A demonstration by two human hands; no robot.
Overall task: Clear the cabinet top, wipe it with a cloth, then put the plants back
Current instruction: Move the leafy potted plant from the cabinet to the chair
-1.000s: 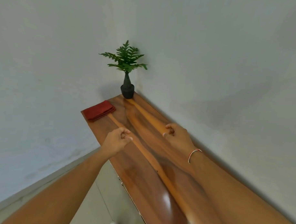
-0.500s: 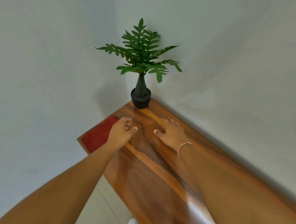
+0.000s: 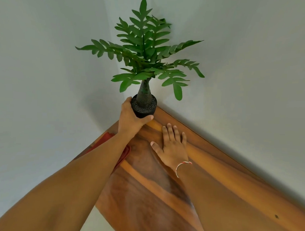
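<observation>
Your left hand (image 3: 131, 118) fingers wrap the plant (image 3: 144, 66) pot — right hand (image 3: 171, 148) lies flat, fingers spread, holding nothing, on the cabinet top (image 3: 215, 178) just beside.

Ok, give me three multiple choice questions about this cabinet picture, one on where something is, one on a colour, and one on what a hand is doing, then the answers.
1. Where does the potted plant stand?
A. At the far corner of the cabinet top, where the walls meet
B. On the floor
C. At the near end of the cabinet top

2. What colour is the cloth lying partly under the left forearm?
A. Blue
B. Red
C. White

3. What is the right hand doing?
A. Gripping the cloth
B. Holding a leaf
C. Lying flat and open on the wood

Answers:
1 A: the black pot sits at the corner, by both walls.
2 B: red fabric shows on both sides of the forearm.
3 C: its fingers are spread on the surface, while the left hand wraps the pot.
</observation>
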